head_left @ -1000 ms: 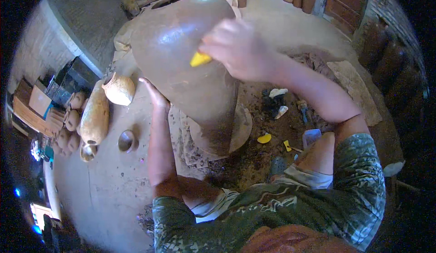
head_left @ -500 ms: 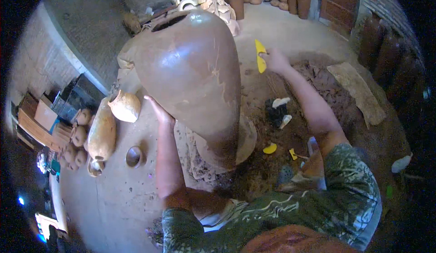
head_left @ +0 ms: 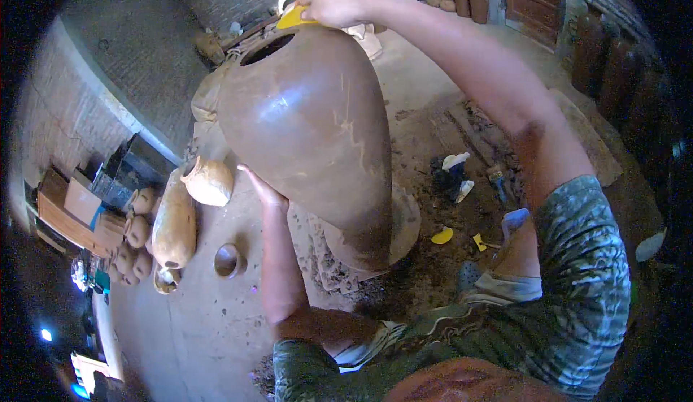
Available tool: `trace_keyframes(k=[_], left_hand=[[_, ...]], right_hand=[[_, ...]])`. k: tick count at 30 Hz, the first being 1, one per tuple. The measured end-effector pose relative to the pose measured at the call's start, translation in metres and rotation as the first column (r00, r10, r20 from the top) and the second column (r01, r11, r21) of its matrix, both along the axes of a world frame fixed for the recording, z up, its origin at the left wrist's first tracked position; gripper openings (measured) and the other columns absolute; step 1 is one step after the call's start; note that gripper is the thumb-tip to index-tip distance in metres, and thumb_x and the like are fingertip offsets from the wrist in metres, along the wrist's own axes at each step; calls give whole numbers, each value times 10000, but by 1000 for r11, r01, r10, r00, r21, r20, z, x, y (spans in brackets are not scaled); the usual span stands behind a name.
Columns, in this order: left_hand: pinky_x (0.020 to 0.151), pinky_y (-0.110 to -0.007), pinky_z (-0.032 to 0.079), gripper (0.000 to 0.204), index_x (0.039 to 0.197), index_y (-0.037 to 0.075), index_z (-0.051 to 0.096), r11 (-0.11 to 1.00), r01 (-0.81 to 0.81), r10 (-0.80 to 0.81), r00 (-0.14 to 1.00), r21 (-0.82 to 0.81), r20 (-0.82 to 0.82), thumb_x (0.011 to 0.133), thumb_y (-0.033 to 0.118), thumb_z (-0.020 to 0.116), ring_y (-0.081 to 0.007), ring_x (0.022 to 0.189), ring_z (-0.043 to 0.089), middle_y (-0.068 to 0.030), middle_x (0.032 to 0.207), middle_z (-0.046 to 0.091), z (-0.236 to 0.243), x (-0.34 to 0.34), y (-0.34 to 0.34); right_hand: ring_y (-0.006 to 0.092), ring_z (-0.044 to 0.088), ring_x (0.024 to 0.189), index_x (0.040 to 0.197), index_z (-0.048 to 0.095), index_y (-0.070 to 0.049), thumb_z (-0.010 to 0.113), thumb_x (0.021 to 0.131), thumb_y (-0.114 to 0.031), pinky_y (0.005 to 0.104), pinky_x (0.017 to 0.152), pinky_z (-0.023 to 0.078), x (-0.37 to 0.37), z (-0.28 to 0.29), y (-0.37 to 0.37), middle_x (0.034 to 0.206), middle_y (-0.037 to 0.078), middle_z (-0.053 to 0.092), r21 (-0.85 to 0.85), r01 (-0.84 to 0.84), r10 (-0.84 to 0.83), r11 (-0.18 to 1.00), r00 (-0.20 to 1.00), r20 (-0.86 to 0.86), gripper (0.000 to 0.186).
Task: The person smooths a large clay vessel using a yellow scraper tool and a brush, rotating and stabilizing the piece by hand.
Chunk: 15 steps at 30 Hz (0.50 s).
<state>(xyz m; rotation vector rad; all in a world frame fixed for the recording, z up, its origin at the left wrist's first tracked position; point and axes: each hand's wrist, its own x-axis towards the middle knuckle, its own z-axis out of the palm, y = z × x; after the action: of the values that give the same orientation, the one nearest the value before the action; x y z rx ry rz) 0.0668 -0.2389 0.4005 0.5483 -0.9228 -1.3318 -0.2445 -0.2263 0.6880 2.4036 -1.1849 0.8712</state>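
A large brown clay jar [head_left: 303,120], wide at the shoulder and narrow at the foot, stands in front of me on a round base [head_left: 408,221]. My right hand [head_left: 336,3] reaches over its far shoulder and grips a yellow scraper [head_left: 294,18] close behind the dark mouth. Whether the scraper's edge touches the clay, I cannot tell. My left hand [head_left: 266,191] lies against the jar's lower left side, fingers stretched out and holding nothing; the jar hides part of the palm.
Left of the jar are a cream pot [head_left: 209,180], a long tan vessel [head_left: 175,221], a small bowl [head_left: 229,260] and several stacked pots [head_left: 136,232]. On the dirt at right lie a yellow disc-like piece [head_left: 442,236] and a brush [head_left: 497,178]. Tall jars [head_left: 588,48] line the right wall.
My right hand has swung up and left with the yellow scraper, from beside the jar to its top. The left hand stays at the jar's side. The view has shifted slightly.
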Motion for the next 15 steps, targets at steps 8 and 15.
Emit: trace_keyframes(k=[8,15], left_hand=[[1154,-455,301,886,1546,121,227,999,-37,39,997,-34,67,937,761,149,-300,1408,327,-100,1552,316,6,-4,14],[1162,-464,286,923,1556,118,190,997,-11,21,993,-76,120,918,784,152,-313,1418,309,-127,1568,277,11,18,10]], right_hand=[[393,622,918,869,662,15,552,847,-94,492,821,488,53,-37,97,892,233,623,-88,74,-80,993,994,-69,157],[350,646,881,1088,707,-60,578,899,-156,427,810,523,40,-35,84,917,176,652,-293,-37,83,955,986,147,249]])
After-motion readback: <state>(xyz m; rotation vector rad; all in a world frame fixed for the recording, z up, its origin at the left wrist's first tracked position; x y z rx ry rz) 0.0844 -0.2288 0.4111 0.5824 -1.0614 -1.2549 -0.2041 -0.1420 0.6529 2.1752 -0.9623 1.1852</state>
